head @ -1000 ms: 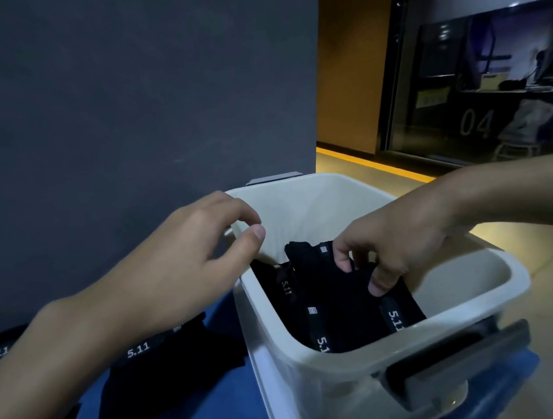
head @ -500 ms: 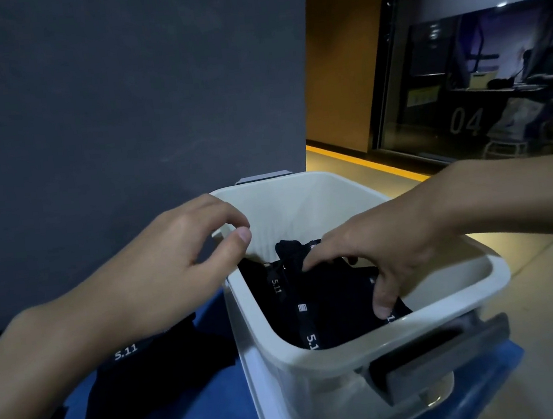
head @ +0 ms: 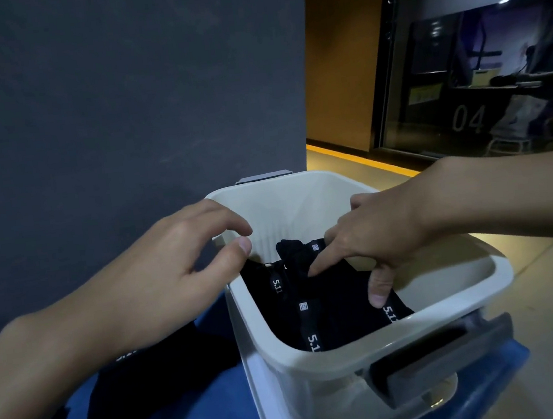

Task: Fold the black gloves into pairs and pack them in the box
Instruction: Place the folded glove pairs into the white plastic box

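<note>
Black gloves (head: 341,305) in white box (head: 452,313), right hand (head: 384,228) touching them, loose glove (head: 157,388) beside

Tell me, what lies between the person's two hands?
In the head view, the gap between the left hand and the right hand shows the far inner wall of the white box, with the black gloves lying inside it.

Left hand (head: 172,273) loosely curled; right hand (head: 381,232) fingers extended downward.
</note>
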Demonstrator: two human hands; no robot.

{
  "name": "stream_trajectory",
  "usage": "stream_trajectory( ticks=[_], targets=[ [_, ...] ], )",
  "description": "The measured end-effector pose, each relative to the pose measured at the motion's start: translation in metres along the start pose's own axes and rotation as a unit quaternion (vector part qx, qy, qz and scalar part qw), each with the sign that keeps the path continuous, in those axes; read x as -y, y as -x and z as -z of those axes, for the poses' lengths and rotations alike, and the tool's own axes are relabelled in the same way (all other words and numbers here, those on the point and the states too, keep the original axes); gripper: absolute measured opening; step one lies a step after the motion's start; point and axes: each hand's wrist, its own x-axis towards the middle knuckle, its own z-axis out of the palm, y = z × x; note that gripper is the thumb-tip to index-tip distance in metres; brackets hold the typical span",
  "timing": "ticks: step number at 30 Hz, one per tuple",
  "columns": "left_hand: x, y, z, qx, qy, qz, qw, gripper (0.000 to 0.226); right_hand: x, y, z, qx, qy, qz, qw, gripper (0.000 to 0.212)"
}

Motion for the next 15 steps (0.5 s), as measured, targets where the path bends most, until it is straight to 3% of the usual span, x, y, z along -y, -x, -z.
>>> stream_trajectory(
  ticks=[10, 15],
  targets=[
    [0.0, 0.0, 0.0, -0.004, 0.006, -0.005, 1.0, 0.044, -0.003, -0.001, 0.0, -0.009, 0.017, 0.004, 1.0, 0.086],
    [-0.006, 0.007, 0.004, -0.022, 0.028, 0.004, 0.999, 0.044, -0.003, 0.015, 0.011, -0.037, -0.04, -0.033, 0.998, 0.086]
  ],
)
